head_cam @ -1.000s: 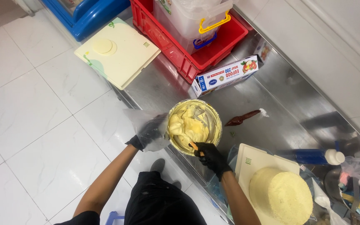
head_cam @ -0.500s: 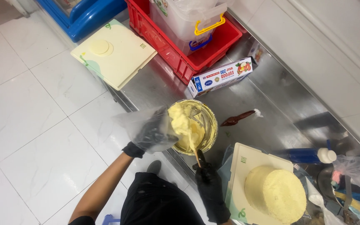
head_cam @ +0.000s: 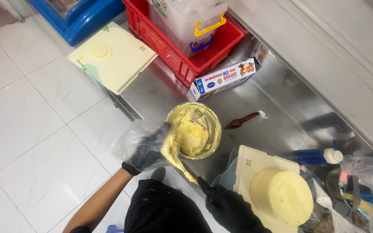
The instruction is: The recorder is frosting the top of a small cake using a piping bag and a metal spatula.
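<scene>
Steel surface [head_cam: 281,116] runs beside white floor tiles. Nearest, the right hand [head_cam: 229,209], black-gloved, grips a spatula [head_cam: 182,162] smeared with pale yellow cream. The left hand [head_cam: 145,146], under clear plastic, cups the rim of the metal bowl [head_cam: 194,130], heaped with thick, glossy, ridged cream.
</scene>
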